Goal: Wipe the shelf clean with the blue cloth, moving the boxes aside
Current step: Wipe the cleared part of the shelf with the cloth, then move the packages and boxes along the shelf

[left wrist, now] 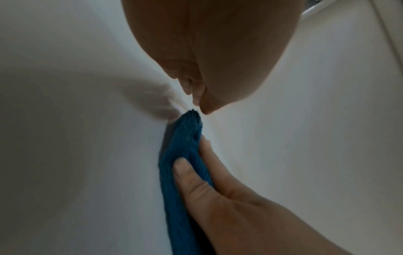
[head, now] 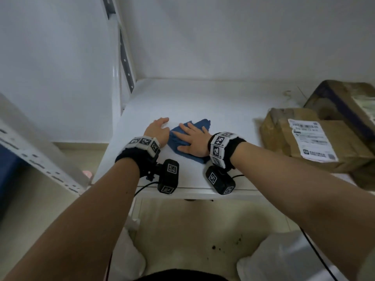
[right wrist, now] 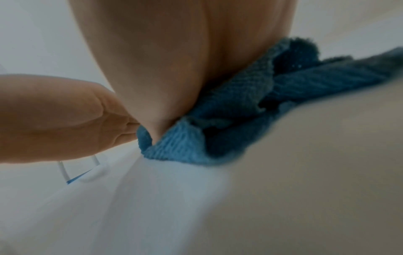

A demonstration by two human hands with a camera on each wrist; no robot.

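The blue cloth lies crumpled on the white shelf, near its front left. My right hand presses flat on it with straight, spread fingers. The right wrist view shows the palm bearing down on the bunched cloth, thumb out to the side. My left hand rests on the bare shelf just left of the cloth, holding nothing. In the left wrist view its palm sits beside the cloth's edge. A brown cardboard box with a white label sits at the right.
A second, darker box stands behind the labelled one at the far right. A perforated shelf upright rises at the back left, and another metal rail crosses at the left. A wall closes the shelf's back. Tiled floor lies below the front edge.
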